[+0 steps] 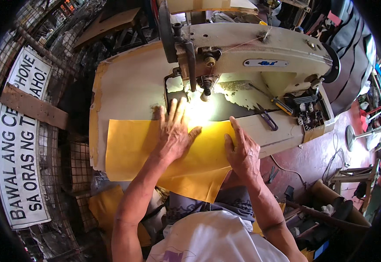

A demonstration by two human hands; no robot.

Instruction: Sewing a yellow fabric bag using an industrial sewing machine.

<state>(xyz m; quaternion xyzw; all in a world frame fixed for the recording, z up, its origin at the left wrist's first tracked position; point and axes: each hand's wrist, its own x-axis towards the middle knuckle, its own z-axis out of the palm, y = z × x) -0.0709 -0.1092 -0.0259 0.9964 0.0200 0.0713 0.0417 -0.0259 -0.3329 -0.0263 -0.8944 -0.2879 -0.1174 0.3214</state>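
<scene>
A yellow sheet of fabric or leatherette (133, 146) lies across the front of the sewing machine table, its lower part hanging over the edge toward my lap. My left hand (175, 131) rests flat on the sheet with fingers spread, the fingertips reaching past its far edge close to the needle area. At the sheet's right side, my right hand (243, 150) touches it with the index finger stretched forward and the thumb apart. Beyond both hands stands the cream sewing machine (260, 48), its lamp lighting the bed brightly. Glare hides the needle and presser foot.
Thread snips (267, 118) and a screwdriver (282, 106) lie right of the needle area. A compartment of small metal parts (310, 113) sits at the table's right end. More yellow material (107, 207) hangs low at left. A wire mesh with a white sign (22, 174) borders the left.
</scene>
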